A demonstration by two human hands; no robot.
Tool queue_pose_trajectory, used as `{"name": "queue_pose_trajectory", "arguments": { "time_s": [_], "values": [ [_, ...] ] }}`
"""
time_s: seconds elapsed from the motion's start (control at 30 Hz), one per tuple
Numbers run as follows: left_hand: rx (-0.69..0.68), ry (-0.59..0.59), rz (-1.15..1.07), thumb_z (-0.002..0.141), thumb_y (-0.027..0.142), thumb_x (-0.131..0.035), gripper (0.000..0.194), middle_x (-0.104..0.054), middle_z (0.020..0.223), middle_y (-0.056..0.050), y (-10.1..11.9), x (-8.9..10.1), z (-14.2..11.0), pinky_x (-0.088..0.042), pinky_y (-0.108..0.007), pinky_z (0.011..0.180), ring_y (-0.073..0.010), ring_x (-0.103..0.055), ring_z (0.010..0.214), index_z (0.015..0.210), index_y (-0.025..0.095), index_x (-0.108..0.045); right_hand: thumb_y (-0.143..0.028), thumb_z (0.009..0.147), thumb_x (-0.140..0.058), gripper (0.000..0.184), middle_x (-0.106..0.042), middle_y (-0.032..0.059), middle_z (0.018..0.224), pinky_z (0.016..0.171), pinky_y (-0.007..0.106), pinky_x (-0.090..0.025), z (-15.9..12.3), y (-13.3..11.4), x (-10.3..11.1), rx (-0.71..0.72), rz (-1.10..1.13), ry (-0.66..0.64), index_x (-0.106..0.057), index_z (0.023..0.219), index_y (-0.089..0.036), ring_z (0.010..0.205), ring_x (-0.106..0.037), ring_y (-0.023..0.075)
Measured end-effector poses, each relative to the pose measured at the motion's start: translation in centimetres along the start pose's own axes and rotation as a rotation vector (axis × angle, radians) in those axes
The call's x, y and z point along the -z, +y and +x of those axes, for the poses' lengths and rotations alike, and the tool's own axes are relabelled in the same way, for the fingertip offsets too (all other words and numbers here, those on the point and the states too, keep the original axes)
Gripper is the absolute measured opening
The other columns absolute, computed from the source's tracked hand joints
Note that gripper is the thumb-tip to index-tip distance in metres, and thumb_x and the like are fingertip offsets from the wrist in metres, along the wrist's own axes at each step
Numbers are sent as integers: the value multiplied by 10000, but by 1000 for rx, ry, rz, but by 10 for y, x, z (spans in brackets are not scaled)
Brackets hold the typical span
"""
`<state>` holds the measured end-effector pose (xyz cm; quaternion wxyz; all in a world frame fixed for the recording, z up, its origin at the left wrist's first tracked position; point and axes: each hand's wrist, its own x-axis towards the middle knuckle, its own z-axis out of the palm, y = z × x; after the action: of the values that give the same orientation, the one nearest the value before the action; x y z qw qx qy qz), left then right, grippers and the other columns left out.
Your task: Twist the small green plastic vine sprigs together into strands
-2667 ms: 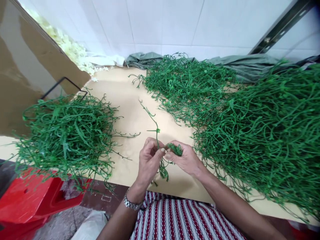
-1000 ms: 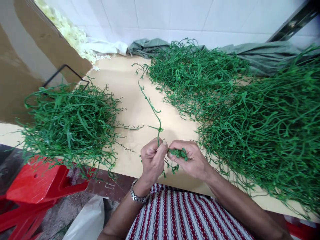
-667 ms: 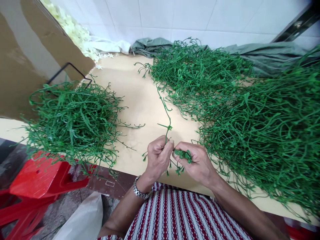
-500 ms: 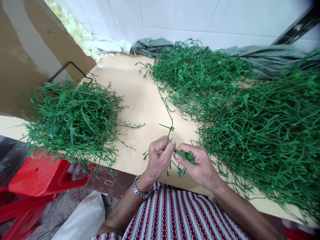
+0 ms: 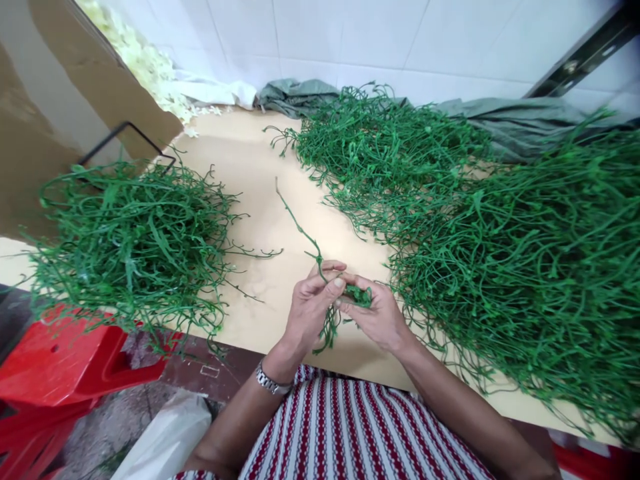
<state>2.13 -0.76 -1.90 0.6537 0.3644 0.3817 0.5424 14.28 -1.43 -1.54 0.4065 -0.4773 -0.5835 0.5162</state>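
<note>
Near the table's front edge, my left hand (image 5: pixel 309 310) pinches a thin green plastic-looking stem (image 5: pixel 300 230) between thumb and fingers. The stem's long end points up and to the left, away from me, with a small side shoot just above the hand. My right hand (image 5: pixel 381 321) meets it fingertip to fingertip, closed on a small bunch of green stem pieces (image 5: pixel 361 296). More thin green ends (image 5: pixel 328 331) hang down below the left hand. Where the fingertips meet, the exact contact is hidden.
A loose heap of green stems (image 5: pixel 140 240) lies on the left of the table (image 5: pixel 250 160). Larger heaps lie at the back (image 5: pixel 385 147) and right (image 5: pixel 540 267). A cardboard box (image 5: pixel 65 113) stands back left; a red stool (image 5: pixel 55 357) is below the table's left edge.
Both hands have drawn closer together and shifted slightly left. The stem's far end has swung left, away from the back heap. More thin ends bunch below the left hand.
</note>
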Motion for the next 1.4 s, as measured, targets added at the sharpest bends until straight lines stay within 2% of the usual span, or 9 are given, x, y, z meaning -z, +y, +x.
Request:
{"name": "queue_pose_trajectory", "arguments": {
  "time_s": [0.1, 0.2, 0.4, 0.5, 0.73, 0.83, 1.0, 1.17, 1.4],
  "values": [
    [1, 3, -19, 722, 216, -649, 91, -594, 924, -61, 4, 1, -1, -448, -266, 822, -170, -530, 957, 740, 187, -733, -281, 711, -660, 181, -650, 6, 750, 696, 256, -474, 1, 3, 4, -63, 82, -13, -668, 861, -179, 716, -587, 139],
    [23, -12, -33, 710, 213, -657, 86, -604, 884, -57, 9, 4, 0, -446, -260, 814, -167, -537, 933, 733, 186, -736, -281, 681, -693, 141, -633, -6, 707, 658, 241, -460, 2, 3, 9, -92, 137, -45, -673, 773, -175, 671, -569, 123],
    [112, -16, -99, 697, 203, -669, 97, -643, 876, -42, 6, 6, 1, -459, -241, 771, -154, -575, 869, 761, 190, -740, -301, 677, -697, 171, -619, -6, 703, 661, 244, -449, 4, 0, 7, -100, 167, -55, -658, 769, -162, 683, -555, 124],
    [132, -11, -126, 695, 215, -677, 86, -671, 856, -33, 1, 6, 2, -474, -246, 773, -148, -598, 839, 753, 197, -739, -329, 662, -707, 189, -578, -17, 633, 629, 246, -440, 3, 1, 5, -116, 214, -51, -632, 711, -161, 636, -534, 123],
    [136, 25, -75, 676, 235, -693, 123, -685, 804, -46, -2, 3, 0, -480, -264, 765, -161, -614, 808, 776, 178, -737, -312, 672, -692, 182, -528, -34, 615, 553, 223, -385, 1, 6, 6, -149, 254, 9, -597, 711, -162, 549, -453, 87],
    [122, 48, -49, 653, 222, -710, 102, -682, 738, -40, 1, 6, 0, -472, -239, 678, -137, -597, 716, 737, 169, -733, -316, 662, -697, 207, -493, -45, 597, 513, 205, -346, 2, 3, 10, -170, 231, -14, -571, 698, -155, 526, -416, 73],
    [112, 73, -13, 647, 216, -715, 85, -618, 593, 0, 4, 11, -2, -414, -193, 566, -81, -514, 563, 705, 155, -707, -337, 724, -626, 197, -501, -28, 658, 584, 217, -370, 3, -4, 16, -146, 106, -144, -561, 760, -154, 604, -455, 95],
    [121, -22, -5, 691, 228, -677, 83, -580, 591, 7, 7, 13, -3, -396, -199, 574, -84, -493, 567, 705, 146, -675, -332, 794, -521, 175, -523, -18, 679, 624, 226, -382, 3, -6, 18, -117, 5, -205, -536, 818, -159, 638, -488, 109],
    [171, -42, -79, 680, 233, -685, 114, -607, 673, -13, 11, 16, -5, -414, -213, 641, -100, -520, 640, 737, 136, -675, -242, 819, -473, 115, -576, -2, 753, 631, 222, -379, 3, -2, 16, -68, -227, -234, -544, 862, -163, 692, -517, 127]
  ]
}}
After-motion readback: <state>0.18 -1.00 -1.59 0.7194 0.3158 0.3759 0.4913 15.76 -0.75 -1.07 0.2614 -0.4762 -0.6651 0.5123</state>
